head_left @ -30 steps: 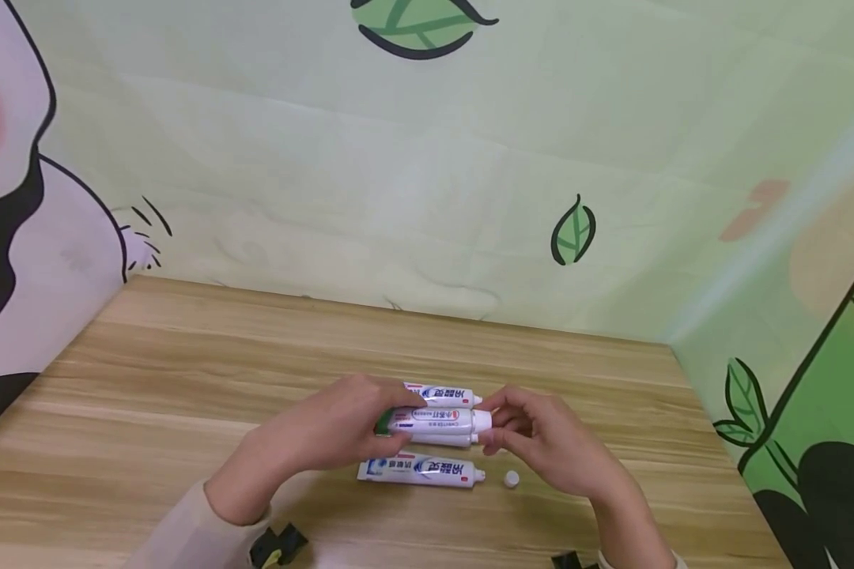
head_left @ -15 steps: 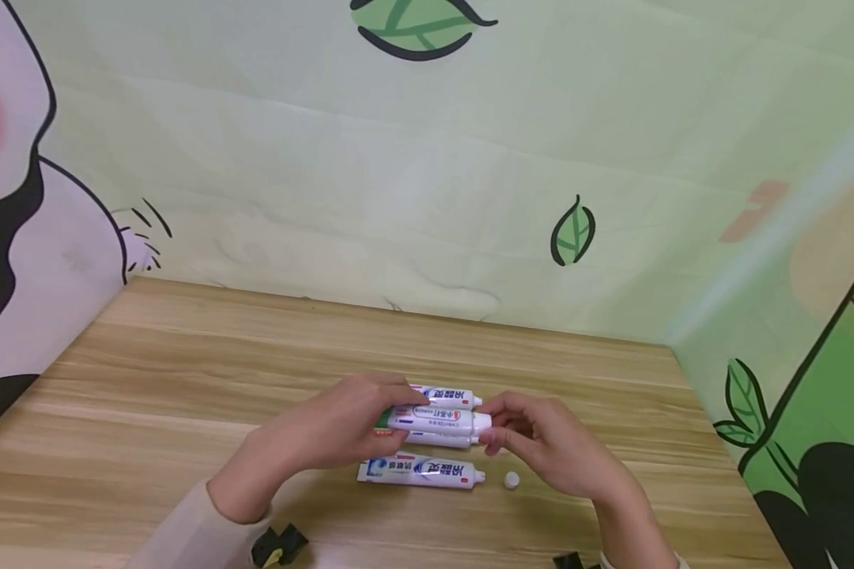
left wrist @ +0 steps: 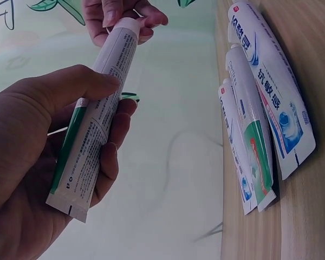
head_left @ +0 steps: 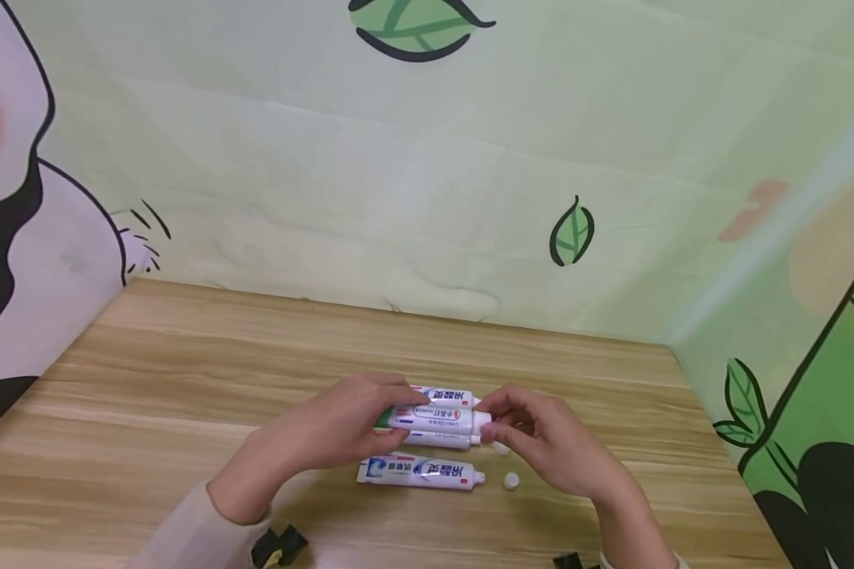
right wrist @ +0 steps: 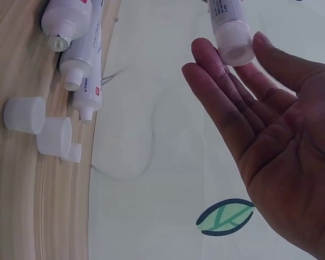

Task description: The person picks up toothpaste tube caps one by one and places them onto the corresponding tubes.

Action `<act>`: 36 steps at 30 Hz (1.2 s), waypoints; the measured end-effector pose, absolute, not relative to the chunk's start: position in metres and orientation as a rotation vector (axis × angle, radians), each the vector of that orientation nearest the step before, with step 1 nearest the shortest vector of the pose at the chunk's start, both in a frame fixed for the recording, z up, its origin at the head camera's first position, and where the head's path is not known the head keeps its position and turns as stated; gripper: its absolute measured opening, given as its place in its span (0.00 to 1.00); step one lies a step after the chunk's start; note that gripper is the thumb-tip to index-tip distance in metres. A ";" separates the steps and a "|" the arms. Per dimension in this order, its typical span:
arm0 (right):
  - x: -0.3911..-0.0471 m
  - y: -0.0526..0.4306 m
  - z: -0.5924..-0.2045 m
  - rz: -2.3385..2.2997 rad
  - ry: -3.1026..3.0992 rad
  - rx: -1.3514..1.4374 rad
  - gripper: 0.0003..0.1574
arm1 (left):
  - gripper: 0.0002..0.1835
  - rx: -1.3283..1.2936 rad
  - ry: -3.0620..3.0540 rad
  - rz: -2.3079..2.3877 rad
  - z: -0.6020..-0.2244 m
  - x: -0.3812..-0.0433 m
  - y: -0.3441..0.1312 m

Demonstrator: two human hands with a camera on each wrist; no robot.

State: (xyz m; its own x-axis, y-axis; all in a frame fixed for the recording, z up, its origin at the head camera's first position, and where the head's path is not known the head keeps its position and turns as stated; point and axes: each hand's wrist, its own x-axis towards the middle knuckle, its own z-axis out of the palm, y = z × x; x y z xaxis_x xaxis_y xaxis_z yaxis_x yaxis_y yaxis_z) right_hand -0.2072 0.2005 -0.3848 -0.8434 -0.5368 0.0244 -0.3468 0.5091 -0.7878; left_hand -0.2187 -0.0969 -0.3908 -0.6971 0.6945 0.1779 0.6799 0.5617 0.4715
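My left hand (head_left: pixel 330 423) grips a white and green toothpaste tube (head_left: pixel 434 419) above the table, thumb along one side and fingers under the other in the left wrist view. Its white cap (right wrist: pixel 234 46) is on the tube and points right. With thumb and fingertips, my right hand (head_left: pixel 548 442) pinches that cap. Below lie three uncapped toothpaste tubes: a blue and white near tube (head_left: pixel 420 472), a green-ended middle tube (left wrist: pixel 252 119) and a blue and white far tube (head_left: pixel 444 397). The held tube partly covers the middle one in the head view.
Three loose white caps stand on the wooden table (head_left: pixel 206 356) by the open nozzles: a near cap (right wrist: pixel 24 115), a middle cap (right wrist: pixel 54 136) and a smaller-looking far cap (right wrist: pixel 71 153). A printed cloth backdrop (head_left: pixel 398 182) rises behind the table.
The right thumb and fingers have shifted slightly on the cap. The held tube has tilted or risen a little, showing more of the middle tube and a loose cap. The left hand barely moves.
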 end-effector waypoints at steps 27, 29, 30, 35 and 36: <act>-0.209 0.203 -0.385 -1.272 2.453 -0.718 0.08 | 0.20 1.185 2.781 0.788 -0.390 -0.217 -0.097; -0.209 0.204 -0.385 -1.250 2.451 -0.721 0.09 | 0.20 1.197 2.779 0.795 -0.390 -0.217 -0.097; -0.209 0.204 -0.385 -1.245 2.446 -0.723 0.09 | 0.20 1.204 2.778 0.797 -0.391 -0.217 -0.097; -0.210 0.204 -0.384 -1.187 2.479 -0.725 0.13 | 0.20 1.230 2.779 0.804 -0.392 -0.218 -0.096; -0.209 0.204 -0.384 -1.177 2.495 -0.724 0.14 | 0.20 1.234 2.780 0.802 -0.392 -0.218 -0.096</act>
